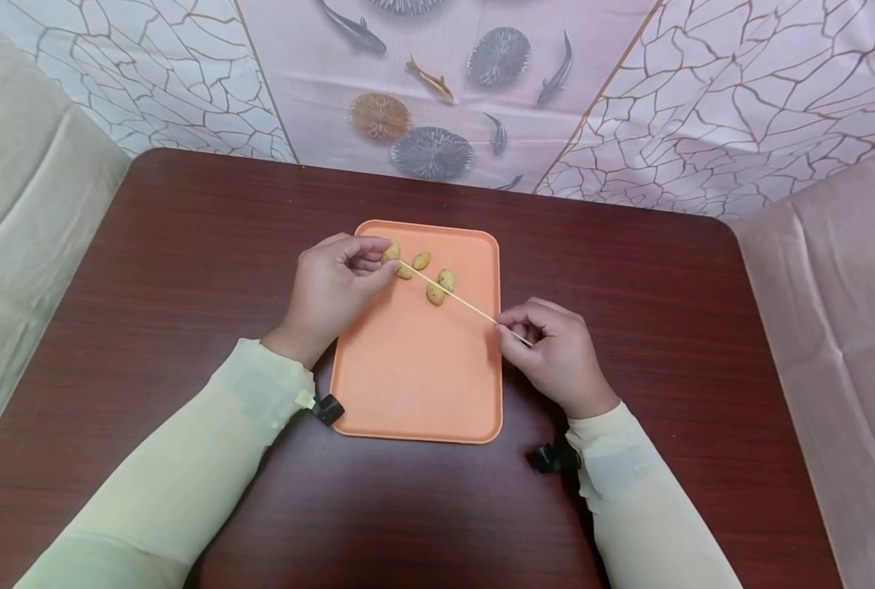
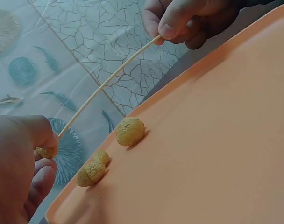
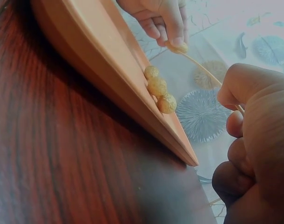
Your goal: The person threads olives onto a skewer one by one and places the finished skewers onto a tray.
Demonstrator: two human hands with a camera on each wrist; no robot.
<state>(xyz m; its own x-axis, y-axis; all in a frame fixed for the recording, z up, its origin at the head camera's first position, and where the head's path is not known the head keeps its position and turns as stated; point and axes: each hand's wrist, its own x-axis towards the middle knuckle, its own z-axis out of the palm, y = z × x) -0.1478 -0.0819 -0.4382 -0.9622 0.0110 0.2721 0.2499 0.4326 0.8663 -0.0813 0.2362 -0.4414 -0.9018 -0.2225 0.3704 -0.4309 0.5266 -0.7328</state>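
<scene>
My left hand (image 1: 337, 282) pinches a small, yellow, wrinkled baby potato (image 1: 392, 250) between thumb and fingers over the far left part of an orange tray (image 1: 419, 376). A thin wooden skewer (image 1: 461, 299) runs from that potato down to my right hand (image 1: 554, 348), which grips it near its other end beside the tray's right edge. Seen in the left wrist view, the skewer (image 2: 101, 88) bows slightly. In the right wrist view its far end meets the held potato (image 3: 178, 47), partly covered by the fingers. Several loose potatoes (image 1: 436, 294) lie on the tray beneath the skewer.
The tray lies on a dark reddish-brown wooden table (image 1: 187, 245). Patterned cloth (image 1: 437, 98) hangs behind the table, with plain pale cloth (image 1: 835, 311) at the sides. Small black devices (image 1: 329, 409) are strapped at both wrists.
</scene>
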